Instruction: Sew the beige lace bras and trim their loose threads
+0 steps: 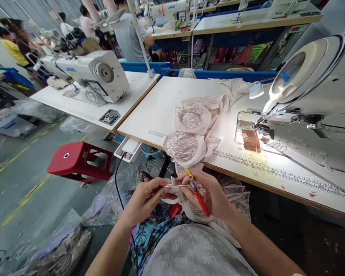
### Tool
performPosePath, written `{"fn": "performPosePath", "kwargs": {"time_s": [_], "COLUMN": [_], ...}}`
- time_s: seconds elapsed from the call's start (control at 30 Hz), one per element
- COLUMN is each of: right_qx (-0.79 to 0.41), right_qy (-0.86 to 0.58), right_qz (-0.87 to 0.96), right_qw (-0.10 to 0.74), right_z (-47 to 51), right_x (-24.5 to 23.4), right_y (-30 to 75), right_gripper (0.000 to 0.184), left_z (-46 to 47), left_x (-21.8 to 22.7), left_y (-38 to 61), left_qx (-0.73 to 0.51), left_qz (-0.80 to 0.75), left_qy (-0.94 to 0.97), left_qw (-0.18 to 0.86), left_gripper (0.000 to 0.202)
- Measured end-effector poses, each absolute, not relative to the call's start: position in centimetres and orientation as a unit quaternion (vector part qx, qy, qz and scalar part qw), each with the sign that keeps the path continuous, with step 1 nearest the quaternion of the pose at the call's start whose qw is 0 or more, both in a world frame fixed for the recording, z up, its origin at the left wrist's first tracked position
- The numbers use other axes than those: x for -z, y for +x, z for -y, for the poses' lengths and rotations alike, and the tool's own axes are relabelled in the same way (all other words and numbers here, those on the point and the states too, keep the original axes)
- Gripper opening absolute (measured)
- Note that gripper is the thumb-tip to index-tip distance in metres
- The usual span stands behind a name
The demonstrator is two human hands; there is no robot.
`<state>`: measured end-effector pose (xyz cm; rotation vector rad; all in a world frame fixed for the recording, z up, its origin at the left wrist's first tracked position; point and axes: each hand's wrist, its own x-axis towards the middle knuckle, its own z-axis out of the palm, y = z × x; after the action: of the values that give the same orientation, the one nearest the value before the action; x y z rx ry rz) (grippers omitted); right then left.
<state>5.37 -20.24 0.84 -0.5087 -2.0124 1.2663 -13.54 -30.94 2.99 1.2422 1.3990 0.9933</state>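
Note:
My left hand point(145, 199) pinches the edge of a pale pink lace garment piece point(175, 188) held over my lap. My right hand point(211, 193) is closed around small thread snips point(197, 193) with a red handle and yellow tip, the blades resting at the fabric edge between both hands. A pile of pink lace bra cups point(194, 128) lies on the white sewing table point(161, 107) just beyond my hands and hangs over its front edge.
A white sewing machine point(310, 84) stands at the right with a lit needle area point(250, 134). Another machine point(94, 74) sits on the left table. A red stool point(79, 161) and plastic bags of fabric point(60, 241) are on the floor. Other people work in the background.

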Motion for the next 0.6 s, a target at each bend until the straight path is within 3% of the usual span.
{"fn": "performPosePath", "kwargs": {"time_s": [0.2,0.6], "right_qx": [-0.513,-0.453], "right_qy": [-0.188,-0.22], "right_qz": [0.779,0.798], "right_qw": [0.307,0.331], "right_z": [19.6,20.0], "right_x": [-2.1,-2.0], "right_y": [5.3,5.0], "right_gripper": [0.016,0.018], "left_z": [30.8,30.2], "left_x": [-3.1,-2.8], "left_y": [-13.8,-14.0], "left_qx": [-0.42,-0.511], "left_qz": [-0.55,-0.511], "left_qy": [0.516,0.465], "left_qw": [0.505,0.511], "left_gripper": [0.026,0.021]}}
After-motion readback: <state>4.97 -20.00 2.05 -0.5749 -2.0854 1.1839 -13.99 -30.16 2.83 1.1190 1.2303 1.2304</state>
